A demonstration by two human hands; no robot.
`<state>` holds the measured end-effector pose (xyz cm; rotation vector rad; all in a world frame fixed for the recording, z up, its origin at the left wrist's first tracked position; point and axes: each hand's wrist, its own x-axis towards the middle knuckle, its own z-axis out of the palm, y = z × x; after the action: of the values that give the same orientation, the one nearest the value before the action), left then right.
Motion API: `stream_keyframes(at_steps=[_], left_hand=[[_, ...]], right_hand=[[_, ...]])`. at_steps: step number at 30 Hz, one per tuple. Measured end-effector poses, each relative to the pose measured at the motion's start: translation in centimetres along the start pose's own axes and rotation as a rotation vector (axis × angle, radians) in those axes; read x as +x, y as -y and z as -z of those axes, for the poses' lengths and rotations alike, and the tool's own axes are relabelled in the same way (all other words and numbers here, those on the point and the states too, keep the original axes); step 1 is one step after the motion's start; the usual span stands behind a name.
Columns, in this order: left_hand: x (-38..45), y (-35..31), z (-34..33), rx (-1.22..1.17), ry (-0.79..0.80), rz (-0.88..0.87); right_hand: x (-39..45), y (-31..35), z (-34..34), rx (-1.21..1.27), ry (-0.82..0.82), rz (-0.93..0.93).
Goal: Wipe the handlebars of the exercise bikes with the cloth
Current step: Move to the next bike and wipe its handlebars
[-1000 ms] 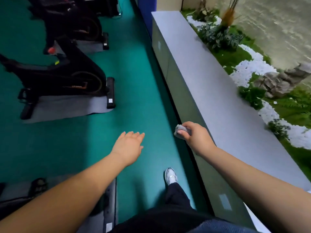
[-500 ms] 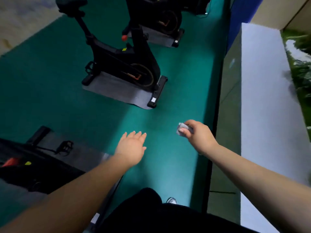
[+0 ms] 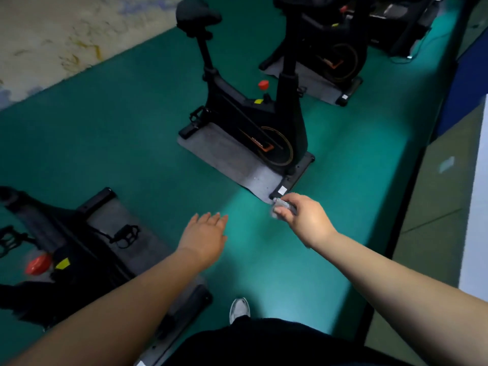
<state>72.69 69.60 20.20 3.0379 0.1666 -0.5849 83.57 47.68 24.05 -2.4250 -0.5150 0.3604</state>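
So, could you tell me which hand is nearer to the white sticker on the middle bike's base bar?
Right. The right hand, gripping the cloth, appears just below the white sticker; the open left hand is further off, lower left.

Floor (image 3: 126, 133): teal-green, smooth. Pale mottled section (image 3: 52, 35) at upper left.
Three grey mats on floor, each under black exercise bike: middle mat (image 3: 227, 157), far mat (image 3: 314, 83), near mat (image 3: 137, 241) at lower left.
Grey shoe (image 3: 239, 309) planted on floor, bottom centre.
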Motion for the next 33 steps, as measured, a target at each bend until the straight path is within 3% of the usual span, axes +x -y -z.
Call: stream_keyframes(at_steps=[7, 18, 27, 33], left_hand=[[4.2, 4.4, 2.4, -0.040, -0.009, 0.172], [11.0, 7.1, 5.0, -0.214, -0.051, 0.582], [10.3, 8.2, 4.9, -0.345, -0.056, 0.875], [8.7, 12.3, 4.0, -0.394, -0.055, 1.017]], right_hand=[[10.7, 3.4, -0.7, -0.015, 0.138, 0.165], [28.4, 8.3, -1.8, -0.120, 0.429, 0.502], [33.4, 13.9, -7.4, -0.169, 0.655, 0.717], [35.0, 19.7, -13.3, -0.166, 0.768, 0.833]])
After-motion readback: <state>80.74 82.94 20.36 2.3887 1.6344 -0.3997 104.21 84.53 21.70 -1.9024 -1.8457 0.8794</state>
